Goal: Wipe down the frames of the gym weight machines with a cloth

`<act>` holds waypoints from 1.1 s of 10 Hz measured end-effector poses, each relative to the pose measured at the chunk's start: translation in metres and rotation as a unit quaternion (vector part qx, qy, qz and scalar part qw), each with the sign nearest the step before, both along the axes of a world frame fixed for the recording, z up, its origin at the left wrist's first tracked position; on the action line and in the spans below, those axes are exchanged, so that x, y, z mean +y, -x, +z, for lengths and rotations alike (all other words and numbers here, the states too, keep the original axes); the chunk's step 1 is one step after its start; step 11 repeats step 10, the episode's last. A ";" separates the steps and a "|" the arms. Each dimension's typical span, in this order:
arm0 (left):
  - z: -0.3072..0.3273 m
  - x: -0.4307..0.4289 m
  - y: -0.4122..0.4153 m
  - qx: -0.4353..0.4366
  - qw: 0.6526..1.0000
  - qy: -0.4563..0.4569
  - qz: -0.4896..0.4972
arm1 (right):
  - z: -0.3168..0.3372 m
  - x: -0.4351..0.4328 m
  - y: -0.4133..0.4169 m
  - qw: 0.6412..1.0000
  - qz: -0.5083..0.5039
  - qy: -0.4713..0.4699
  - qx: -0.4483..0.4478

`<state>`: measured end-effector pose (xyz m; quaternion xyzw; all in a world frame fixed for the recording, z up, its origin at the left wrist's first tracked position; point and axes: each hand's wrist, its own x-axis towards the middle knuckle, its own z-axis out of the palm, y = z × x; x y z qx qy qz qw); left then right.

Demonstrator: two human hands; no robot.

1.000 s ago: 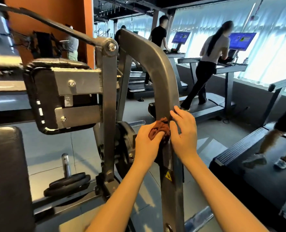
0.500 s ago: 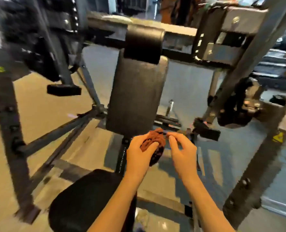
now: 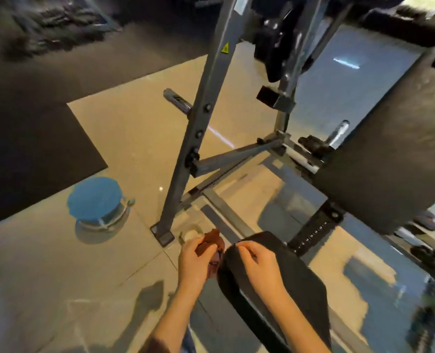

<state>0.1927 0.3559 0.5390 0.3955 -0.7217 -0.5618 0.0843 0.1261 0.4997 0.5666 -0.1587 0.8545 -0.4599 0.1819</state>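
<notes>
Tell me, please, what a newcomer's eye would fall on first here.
Low in the middle, the left hand grips a brown cloth, the right hand beside it over the black seat. A grey frame post slants up the centre, and a blue bucket stands on the floor to its left.

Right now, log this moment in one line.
left hand: holds brown cloth | right hand: empty, at black seat pad | grey frame upright: untouched

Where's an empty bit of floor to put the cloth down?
Bare tile lies between the blue tub and the left hand, and between the mat and the upright. Right of the upright, bars and the seat crowd it.
</notes>
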 end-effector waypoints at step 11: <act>-0.237 -0.229 0.105 -0.057 0.965 -0.245 0.077 | -0.207 -0.224 0.111 0.992 0.002 0.013 -0.129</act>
